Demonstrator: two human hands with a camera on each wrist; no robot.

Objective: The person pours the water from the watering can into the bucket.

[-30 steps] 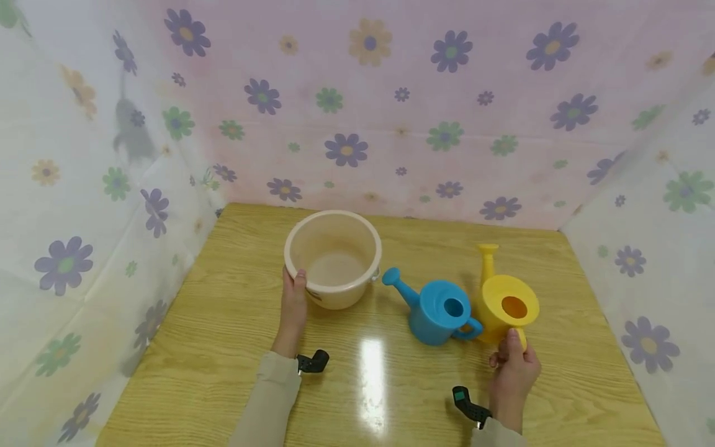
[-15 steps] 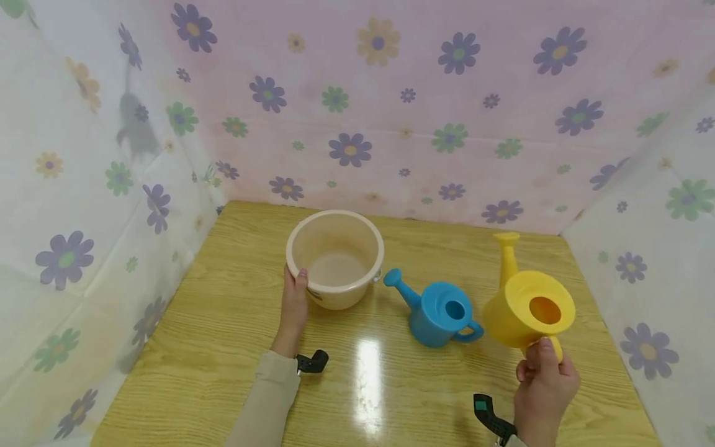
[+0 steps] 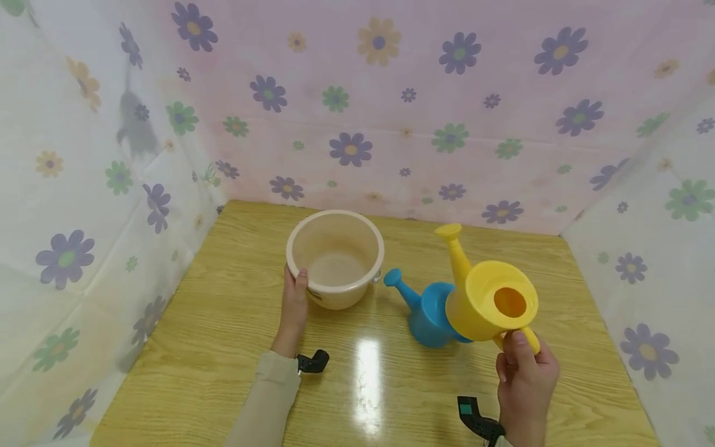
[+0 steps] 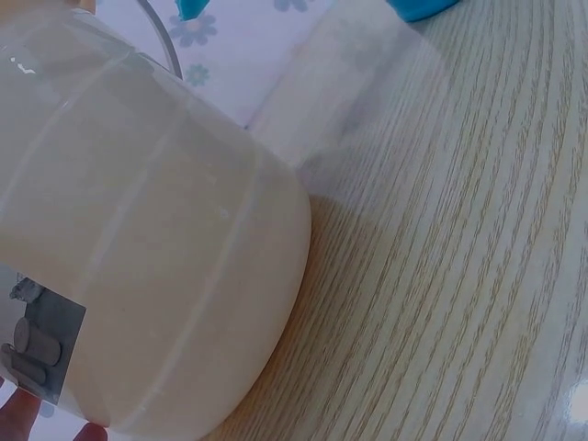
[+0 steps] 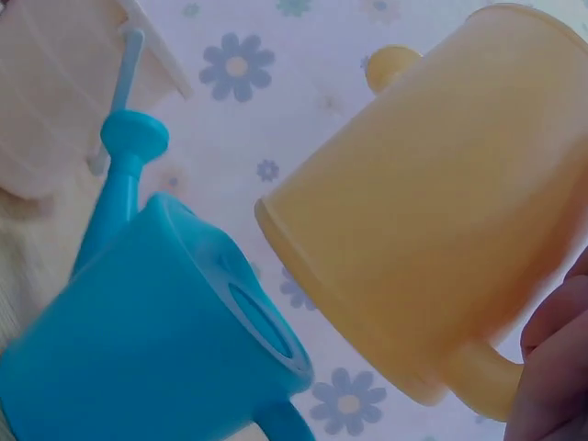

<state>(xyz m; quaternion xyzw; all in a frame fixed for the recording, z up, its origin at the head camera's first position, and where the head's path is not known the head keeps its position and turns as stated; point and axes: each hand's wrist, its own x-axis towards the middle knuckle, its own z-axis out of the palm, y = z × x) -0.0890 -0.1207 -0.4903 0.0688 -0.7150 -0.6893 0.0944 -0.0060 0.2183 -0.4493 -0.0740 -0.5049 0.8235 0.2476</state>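
Observation:
A cream plastic bucket (image 3: 343, 298) stands upright on the table, its inside visible from above. My left hand (image 3: 292, 310) grips its near left side, thumb at the rim and fingers against the outer wall. By its handle, my right hand (image 3: 527, 372) holds a yellow watering can (image 3: 466, 304) up off the table. Behind and below that can sits a blue watering can (image 3: 427, 323), spout toward the bucket; in the head view the yellow one covers part of its top and handle. The right wrist view has the yellow can's body (image 5: 413, 202) apart from the blue can (image 5: 156, 349).
The wood-grain table (image 3: 223, 347) ends at a flowered cloth (image 3: 402, 124) at the back, with cloth on both sides too. A bright reflection lies on the tabletop's near middle. Each wrist carries a black mount, such as the left one (image 3: 313, 362).
The right hand has lifted the yellow watering can, first toward the right, then back left over the blue can's handle side. The left hand stays on the bucket.

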